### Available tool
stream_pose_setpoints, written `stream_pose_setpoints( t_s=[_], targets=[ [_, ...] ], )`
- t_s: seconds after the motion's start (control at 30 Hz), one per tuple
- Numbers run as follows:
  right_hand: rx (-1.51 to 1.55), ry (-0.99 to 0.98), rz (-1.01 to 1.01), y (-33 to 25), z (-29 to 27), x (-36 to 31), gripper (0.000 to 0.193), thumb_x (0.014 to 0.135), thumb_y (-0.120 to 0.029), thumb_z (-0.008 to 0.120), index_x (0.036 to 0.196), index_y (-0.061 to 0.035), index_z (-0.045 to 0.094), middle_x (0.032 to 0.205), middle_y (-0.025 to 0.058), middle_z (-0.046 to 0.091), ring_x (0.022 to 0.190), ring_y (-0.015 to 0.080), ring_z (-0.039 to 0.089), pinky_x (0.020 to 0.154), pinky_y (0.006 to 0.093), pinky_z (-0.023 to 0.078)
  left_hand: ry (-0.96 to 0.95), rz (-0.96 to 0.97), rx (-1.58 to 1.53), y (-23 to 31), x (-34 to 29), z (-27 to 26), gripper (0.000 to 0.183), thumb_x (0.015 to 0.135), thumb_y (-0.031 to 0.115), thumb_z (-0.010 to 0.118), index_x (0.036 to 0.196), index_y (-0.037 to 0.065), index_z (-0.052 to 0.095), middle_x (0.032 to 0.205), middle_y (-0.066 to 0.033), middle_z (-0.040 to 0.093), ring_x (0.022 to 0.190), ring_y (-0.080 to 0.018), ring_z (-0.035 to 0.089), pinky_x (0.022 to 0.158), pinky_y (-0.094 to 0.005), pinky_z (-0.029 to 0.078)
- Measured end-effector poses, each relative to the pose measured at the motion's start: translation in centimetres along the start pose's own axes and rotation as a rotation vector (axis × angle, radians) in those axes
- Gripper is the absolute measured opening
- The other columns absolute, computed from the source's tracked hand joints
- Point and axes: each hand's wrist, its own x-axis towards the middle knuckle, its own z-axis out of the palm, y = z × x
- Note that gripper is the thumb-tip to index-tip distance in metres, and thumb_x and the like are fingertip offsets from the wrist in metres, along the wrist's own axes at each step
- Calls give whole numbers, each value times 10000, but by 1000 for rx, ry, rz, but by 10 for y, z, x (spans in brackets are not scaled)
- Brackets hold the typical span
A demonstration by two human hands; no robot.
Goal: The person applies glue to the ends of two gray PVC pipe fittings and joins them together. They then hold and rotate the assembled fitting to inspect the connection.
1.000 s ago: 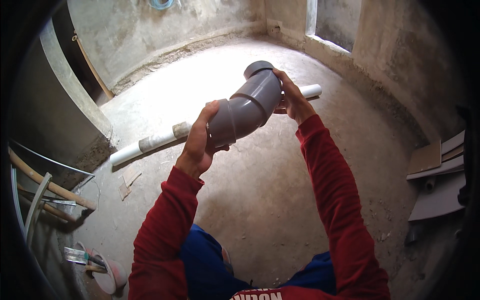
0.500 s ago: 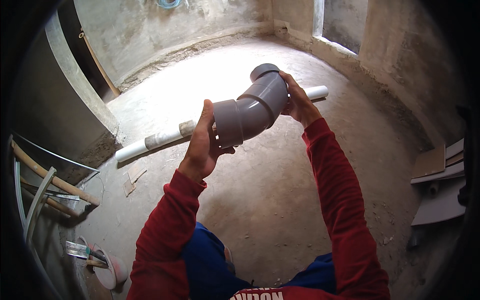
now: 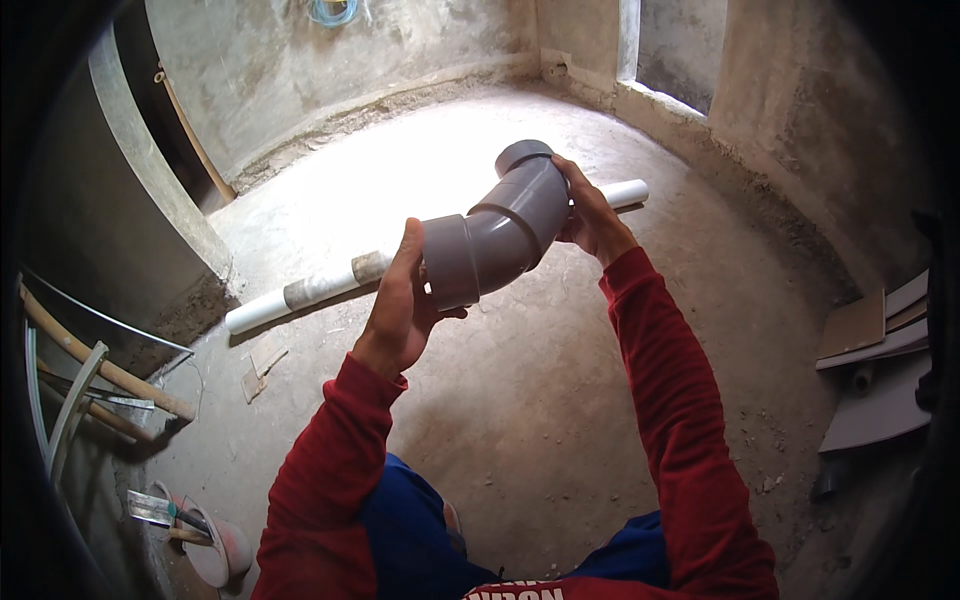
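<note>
Between my two hands hangs a thick grey plastic pipe fitting [image 3: 503, 232] made of joined elbows, bent in an S shape. My left hand [image 3: 400, 310] grips its wide lower-left socket, thumb up along the rim and fingers underneath. At the upper-right bend my right hand [image 3: 593, 215] holds it, with the thumb on top and the other fingers mostly hidden behind. The round open end at the top faces up and away from me. Beyond the fitting a long white pipe [image 3: 258, 313] with greyish bands lies across the concrete floor, its middle covered by the fitting and my left hand.
At the lower left stands a bucket [image 3: 232, 555] with a trowel [image 3: 152, 507] in it. Wooden poles [image 3: 110, 365] lean at the left wall. Boards [image 3: 870, 400] are stacked at the right. A blue coil [image 3: 333, 10] hangs on the far wall. Flat scraps [image 3: 258, 378] lie on the floor.
The fitting and both hands sit slightly lower and to the left in the picture. The background has shifted slightly too. Both hands keep the same hold.
</note>
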Motion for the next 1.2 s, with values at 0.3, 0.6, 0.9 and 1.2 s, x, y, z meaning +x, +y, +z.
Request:
stream_pose_setpoints(
  t_s=[0.3,0.6,0.9,1.2],
  targets=[
    [1,-35,-5,-6,2,-11,986,914,-725,541,1455,91,429,1216,343,567,1067,401,661,860,511,578,-11,28,22,-2,-2,2,804,1026,735,337,1457,77,505,1247,-95,632,1023,-201,612,804,-376,497],
    [0,-15,9,-3,1,-7,970,918,-724,540,1437,91,451,1198,325,578,1044,378,666,829,483,576,-6,21,17,-3,0,1,767,1038,715,340,1432,83,524,1209,-88,650,980,-203,629,783,-377,502],
    [-36,-27,75,-3,-3,-3,926,916,-740,526,1496,-24,441,1303,265,579,1103,332,666,879,490,575,23,27,13,-5,0,0,726,1043,680,394,1400,65,539,1193,-94,663,999,-217,664,773,-373,537],
    [181,-230,-65,-18,-20,-75,691,991,-539,595,1449,-33,485,1267,135,599,1095,230,615,1004,410,481,-36,193,198,-4,-26,-21,943,897,447,765,1587,2,301,1449,-197,495,1326,-290,525,1112,-413,426]
  ],
)
